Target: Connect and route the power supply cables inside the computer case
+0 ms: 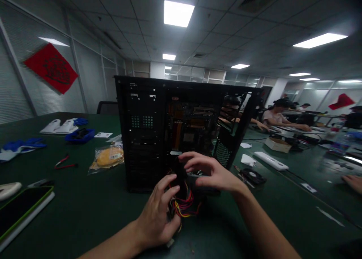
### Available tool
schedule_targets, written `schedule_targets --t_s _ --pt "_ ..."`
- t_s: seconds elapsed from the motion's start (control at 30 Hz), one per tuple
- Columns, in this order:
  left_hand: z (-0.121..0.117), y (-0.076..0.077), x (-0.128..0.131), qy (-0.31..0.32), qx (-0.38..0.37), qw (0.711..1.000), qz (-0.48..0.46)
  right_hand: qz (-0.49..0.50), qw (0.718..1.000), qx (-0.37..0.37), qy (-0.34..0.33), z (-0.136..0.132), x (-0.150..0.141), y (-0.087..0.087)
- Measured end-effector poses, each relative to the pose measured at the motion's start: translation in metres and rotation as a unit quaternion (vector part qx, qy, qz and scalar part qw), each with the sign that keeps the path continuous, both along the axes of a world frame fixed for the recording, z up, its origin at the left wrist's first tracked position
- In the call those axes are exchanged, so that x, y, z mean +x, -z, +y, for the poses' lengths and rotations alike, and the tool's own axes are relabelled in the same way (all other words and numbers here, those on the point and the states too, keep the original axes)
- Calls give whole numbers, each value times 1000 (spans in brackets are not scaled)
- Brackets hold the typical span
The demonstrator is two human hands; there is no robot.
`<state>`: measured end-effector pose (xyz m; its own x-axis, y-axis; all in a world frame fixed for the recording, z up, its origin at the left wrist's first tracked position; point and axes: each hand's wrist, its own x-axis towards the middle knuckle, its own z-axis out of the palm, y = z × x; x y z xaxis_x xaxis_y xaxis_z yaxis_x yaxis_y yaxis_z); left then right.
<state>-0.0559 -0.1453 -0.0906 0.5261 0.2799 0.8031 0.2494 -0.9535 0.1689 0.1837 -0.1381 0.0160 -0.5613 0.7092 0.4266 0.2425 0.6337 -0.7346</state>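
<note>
A black computer case (144, 138) stands upright on the green table, its side open towards me. Inside it is a motherboard (188, 127) with slots and a pale square socket. A bundle of red, yellow and black power cables (185, 208) spills out at the front of the case. My left hand (158, 210) curls around the left side of this bundle, with wires between thumb and fingers. Over the dark upper part of the cables is my right hand (210, 172), fingers bent and apart from the thumb. Shadow hides whether its fingertips touch anything.
At the left lie a yellow item in a clear bag (110, 157), a blue tray (80, 135), gloves (24, 145), a red-black cable (65, 161) and a green-edged phone (26, 206). A fan (252, 175) and a white power strip (270, 161) are at the right. Other people sit beyond.
</note>
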Motion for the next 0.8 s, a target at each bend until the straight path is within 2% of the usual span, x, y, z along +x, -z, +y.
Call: schedule_targets --t_s 0.1,0.17,0.23,0.3,0.4,0.5,0.63,0.7,0.8 --pt "3 1 5 51 -71 990 109 117 986 44 107 19 -15 36" --pt "3 2 8 55 -89 986 133 135 978 29 158 28 -19 54" --pt "4 3 9 46 -92 988 113 116 980 6 164 30 -20 65" --pt "6 2 7 45 -107 991 70 103 981 14 161 26 -19 69" --pt "11 1 2 60 -142 988 -5 146 974 29 171 16 -20 70" --pt "16 2 0 75 -172 981 -53 188 970 -6 154 14 -27 73" --pt "15 4 1 87 -168 981 -42 161 980 -2 119 17 -33 79" --pt "13 3 1 95 -151 984 -22 170 981 -51 80 17 -31 79" --pt "10 0 2 104 -133 986 11 201 964 -176 4 16 -26 79"
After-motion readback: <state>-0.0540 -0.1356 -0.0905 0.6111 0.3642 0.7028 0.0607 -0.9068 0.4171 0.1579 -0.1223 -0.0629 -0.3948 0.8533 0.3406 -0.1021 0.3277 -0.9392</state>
